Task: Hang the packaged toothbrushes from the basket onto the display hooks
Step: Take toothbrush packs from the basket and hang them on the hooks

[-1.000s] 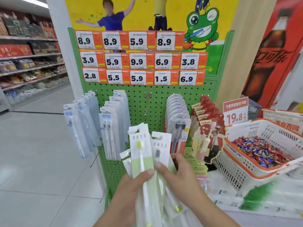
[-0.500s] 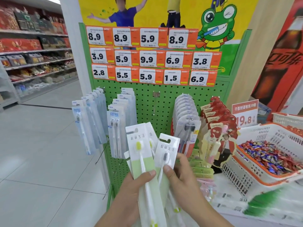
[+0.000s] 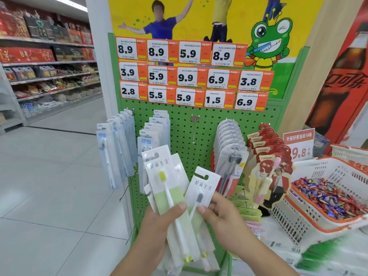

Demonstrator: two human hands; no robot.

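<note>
A green pegboard [image 3: 185, 124] fills the middle of the view, with rows of orange price tags [image 3: 187, 76] across its top. To its right stands a white basket [image 3: 310, 214] with an orange liner, heaped with wrapped sweets [image 3: 330, 196]. Four rows of packs hang on the board: pale blue packs [image 3: 111, 152] at far left, white-blue packs [image 3: 151, 134] beside them, grey packs [image 3: 229, 148] right of centre and red packs [image 3: 266, 156] at far right. Between the white-blue and grey rows one hook [image 3: 194, 128] is bare. In front of the board, low in the view, the left hand [image 3: 157, 226] grips a fan of toothbrush packs [image 3: 169, 188], thumb curled across the front green one. Just beside it the right hand [image 3: 221, 218] pinches a single pack [image 3: 203, 186] with a dark-headed brush, thumb in front and fingers behind, tilted rightward and touching the fan.
</note>
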